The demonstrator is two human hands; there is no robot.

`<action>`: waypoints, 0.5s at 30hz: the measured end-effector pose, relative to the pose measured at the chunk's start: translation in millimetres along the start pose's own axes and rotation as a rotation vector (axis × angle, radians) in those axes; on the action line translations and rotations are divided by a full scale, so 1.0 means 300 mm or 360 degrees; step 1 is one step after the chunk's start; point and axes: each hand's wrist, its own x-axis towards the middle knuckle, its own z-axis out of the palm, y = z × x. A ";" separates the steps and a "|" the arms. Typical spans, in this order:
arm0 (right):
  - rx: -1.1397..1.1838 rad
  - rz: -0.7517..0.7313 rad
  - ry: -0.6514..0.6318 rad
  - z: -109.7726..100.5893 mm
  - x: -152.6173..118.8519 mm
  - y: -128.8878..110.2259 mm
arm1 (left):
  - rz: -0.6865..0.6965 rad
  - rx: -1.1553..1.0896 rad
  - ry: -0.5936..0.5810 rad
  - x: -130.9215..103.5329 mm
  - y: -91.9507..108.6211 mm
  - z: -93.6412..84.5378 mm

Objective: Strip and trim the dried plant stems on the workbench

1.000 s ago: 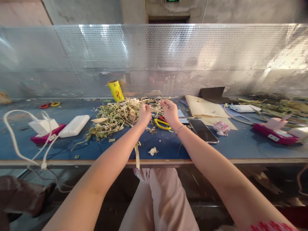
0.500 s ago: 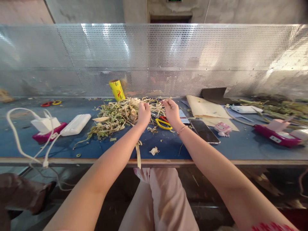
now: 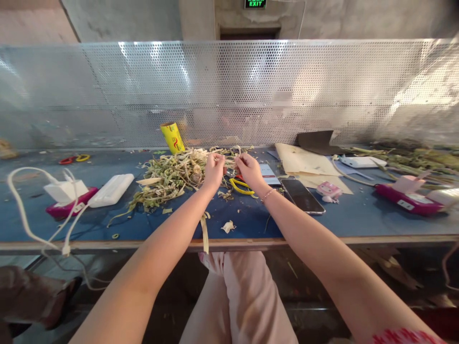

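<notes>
left hand (image 3: 214,171) and right hand (image 3: 248,171) have fingers pinched narrow by the dried plants (image 3: 168,177), probably for fine work; can't tell what's held.

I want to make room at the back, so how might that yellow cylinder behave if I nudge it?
The yellow cylinder would probably tip easily: it is taller than wide and looks tilted. Its round side could let it roll, though the plant heap beside it might stop it. Weight is hard to judge.
</notes>
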 end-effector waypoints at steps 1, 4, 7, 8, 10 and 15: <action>0.0030 -0.0005 0.0015 -0.001 -0.002 -0.005 | -0.0119 -0.0121 -0.0005 0.000 0.006 0.003; 0.0063 -0.0043 0.0075 -0.004 -0.006 -0.017 | -0.0381 -0.0471 -0.0077 -0.004 0.030 0.006; 0.0035 -0.0099 0.0142 -0.006 -0.005 -0.019 | -0.0485 -0.0668 -0.0270 -0.019 0.051 0.008; 0.0037 -0.0104 0.0143 -0.006 -0.004 -0.018 | -0.0490 -0.0676 -0.0318 -0.024 0.054 0.009; 0.0053 -0.0084 0.0113 -0.004 -0.002 -0.014 | -0.0422 -0.0635 -0.0349 -0.030 0.055 0.011; 0.0098 -0.0029 0.0072 0.006 0.001 -0.003 | -0.0013 -0.0364 -0.0258 -0.019 0.033 0.012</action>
